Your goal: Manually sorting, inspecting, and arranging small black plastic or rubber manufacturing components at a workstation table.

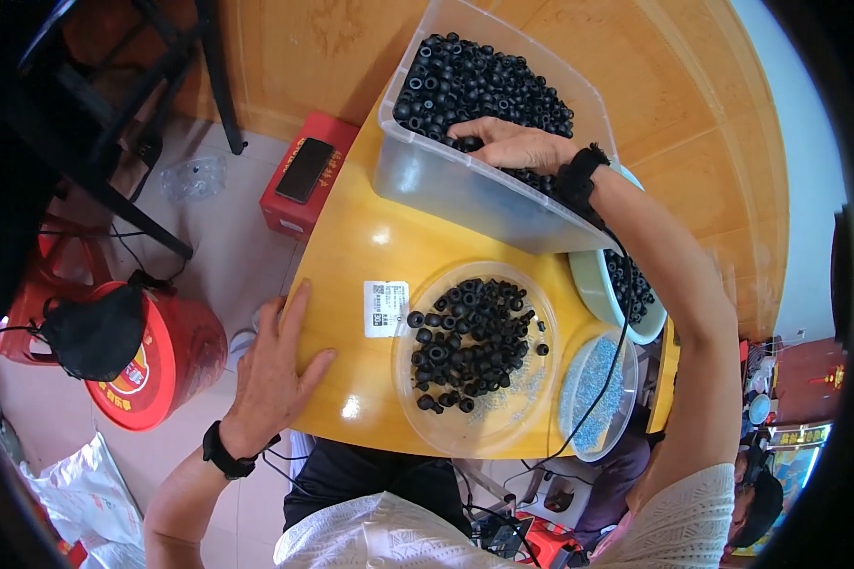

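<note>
Head view, edges: yellow table ends at 9 o'clock beside the left hand, thumb spread wide; surface shows between label and bin.
Clock centre: round clear tray, black pieces inside.
Right hand: 12 o'clock, among the bin's black pieces; fingertips hidden, cannot tell grip.
Obstacles: bin wall, 12; basin, 2; bead tub, 3; cable crossing both.
Off table: phone on red box, 10–11.
Count: one bin, tray, basin, tub; black pieces too many.
</note>
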The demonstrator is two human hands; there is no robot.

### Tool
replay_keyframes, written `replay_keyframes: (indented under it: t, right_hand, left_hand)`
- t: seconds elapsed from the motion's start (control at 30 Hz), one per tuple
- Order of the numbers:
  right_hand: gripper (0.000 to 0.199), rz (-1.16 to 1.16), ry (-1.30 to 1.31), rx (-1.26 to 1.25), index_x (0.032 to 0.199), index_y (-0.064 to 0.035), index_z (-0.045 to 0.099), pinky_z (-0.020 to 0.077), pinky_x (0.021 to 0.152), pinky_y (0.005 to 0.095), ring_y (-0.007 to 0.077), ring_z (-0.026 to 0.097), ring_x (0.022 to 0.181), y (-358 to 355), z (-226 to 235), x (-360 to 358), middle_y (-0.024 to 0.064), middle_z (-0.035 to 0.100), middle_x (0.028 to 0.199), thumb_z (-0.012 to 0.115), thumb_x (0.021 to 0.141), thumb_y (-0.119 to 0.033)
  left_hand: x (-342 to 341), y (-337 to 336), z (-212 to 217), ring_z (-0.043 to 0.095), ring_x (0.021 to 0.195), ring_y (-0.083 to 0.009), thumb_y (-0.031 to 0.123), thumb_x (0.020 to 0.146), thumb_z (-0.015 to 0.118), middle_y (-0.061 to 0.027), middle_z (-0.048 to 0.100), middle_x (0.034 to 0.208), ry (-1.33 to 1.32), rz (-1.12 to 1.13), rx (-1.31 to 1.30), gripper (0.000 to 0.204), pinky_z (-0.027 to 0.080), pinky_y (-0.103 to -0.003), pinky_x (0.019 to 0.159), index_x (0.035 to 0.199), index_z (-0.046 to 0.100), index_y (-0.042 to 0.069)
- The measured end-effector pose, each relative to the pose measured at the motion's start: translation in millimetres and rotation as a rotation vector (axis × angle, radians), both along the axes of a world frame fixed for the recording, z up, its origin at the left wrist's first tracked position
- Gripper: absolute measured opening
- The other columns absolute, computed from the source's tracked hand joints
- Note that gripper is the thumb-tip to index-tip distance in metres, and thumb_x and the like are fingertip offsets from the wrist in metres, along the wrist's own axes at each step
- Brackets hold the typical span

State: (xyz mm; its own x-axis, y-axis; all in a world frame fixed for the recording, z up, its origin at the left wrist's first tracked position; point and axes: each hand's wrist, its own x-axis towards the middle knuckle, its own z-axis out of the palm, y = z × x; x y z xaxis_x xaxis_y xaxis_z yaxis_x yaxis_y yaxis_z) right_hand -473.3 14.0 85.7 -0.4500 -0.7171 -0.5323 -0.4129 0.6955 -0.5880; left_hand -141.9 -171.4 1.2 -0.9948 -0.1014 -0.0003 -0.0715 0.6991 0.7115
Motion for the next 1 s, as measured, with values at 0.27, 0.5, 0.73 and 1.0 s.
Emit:
replay_keyframes:
  t: [0.27, 0.5, 0.73, 1.0]
  right_hand:
    - [0.012, -0.274, -0.143, 0.071, 0.086, -0.0125, 0.058, 0.0321, 0.042, 0.0169, 0.0020, 0.046, 0.053, 4, 31, -5, -0.0058, 0.052, 0.068, 0.062, 0.085, -0.024]
    - [0.014, -0.431, -0.157, -0.009, 0.082, -0.0149, 0.054, 0.0200, 0.032, 0.0137, -0.0011, 0.037, 0.042, 30, 64, -3, -0.0072, 0.046, 0.063, 0.060, 0.088, -0.026]
    - [0.019, -0.375, -0.232, -0.318, 0.087, -0.0109, 0.054, 0.0196, 0.031, 0.0129, -0.0004, 0.036, 0.044, 65, 136, 44, -0.0040, 0.047, 0.070, 0.057, 0.089, -0.029]
    - [0.012, -0.372, -0.278, -0.288, 0.088, -0.0114, 0.055, 0.0220, 0.035, 0.0157, 0.0008, 0.036, 0.044, 85, 105, 139, -0.0045, 0.047, 0.067, 0.060, 0.087, -0.023]
  left_hand:
    - [2, 0, -2, 0.052, 0.099, -0.0405, 0.025, 0.080, 0.062, -0.0215, 0.040, 0.119, 0.024, 0.008, -0.002, 0.072, 0.048, -0.044, 0.076, 0.139, 0.025, 0.009]
    - [6, 1, -3, 0.053, 0.097, -0.0413, 0.027, 0.082, 0.059, -0.0214, 0.041, 0.118, 0.046, 0.003, -0.017, 0.069, 0.048, -0.044, 0.076, 0.139, 0.024, 0.009]
    - [8, 2, -4, 0.051, 0.104, -0.0402, 0.030, 0.083, 0.057, -0.0214, 0.038, 0.126, 0.053, 0.005, -0.013, 0.068, 0.045, -0.047, 0.084, 0.139, 0.025, 0.008]
    - [7, 25, 0, 0.031, 0.127, -0.0368, 0.027, 0.084, 0.057, -0.0219, 0.027, 0.140, 0.337, 0.041, -0.400, 0.069, 0.028, -0.047, 0.102, 0.140, 0.023, 0.004]
